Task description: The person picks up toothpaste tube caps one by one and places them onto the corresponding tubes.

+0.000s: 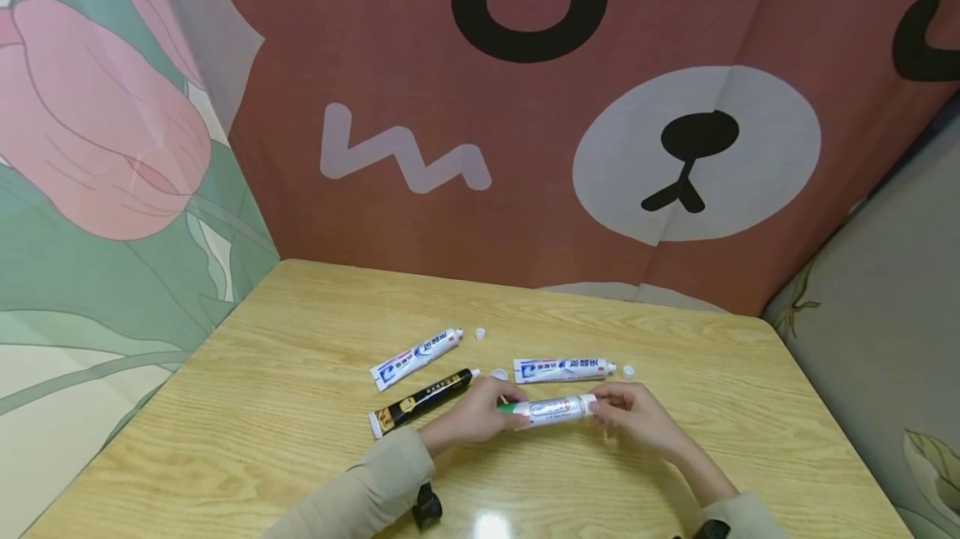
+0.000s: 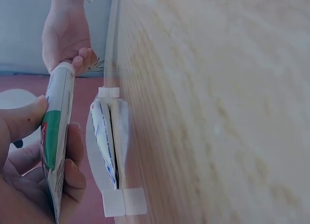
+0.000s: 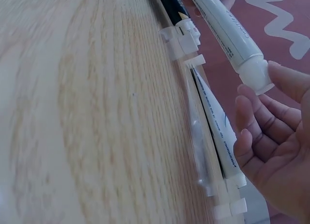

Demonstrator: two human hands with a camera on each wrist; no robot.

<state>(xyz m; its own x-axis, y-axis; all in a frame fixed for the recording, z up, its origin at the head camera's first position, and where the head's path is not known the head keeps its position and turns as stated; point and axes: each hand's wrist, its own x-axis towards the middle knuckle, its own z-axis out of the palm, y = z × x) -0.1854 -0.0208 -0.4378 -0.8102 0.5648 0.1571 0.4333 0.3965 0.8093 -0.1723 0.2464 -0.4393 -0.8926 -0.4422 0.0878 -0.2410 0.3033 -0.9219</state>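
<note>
Three tubes look finished: a black tube (image 1: 423,402), a left white tube (image 1: 417,358) and a right white tube (image 1: 561,370) lie uncapped on the tabletop (image 1: 300,331), loose caps (image 1: 481,333) near their nozzles. The green-and-white tube (image 1: 553,411) seems left to do: held above the tabletop, its green end is gripped by the left hand (image 1: 480,411), its fitted white cap (image 3: 255,74) pinched by the right hand (image 1: 637,414).

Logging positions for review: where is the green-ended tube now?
In the head view, the green-ended tube is low, right of centre, between the left hand and the right hand, which touches its white cap, below a white-and-blue tube.
</note>
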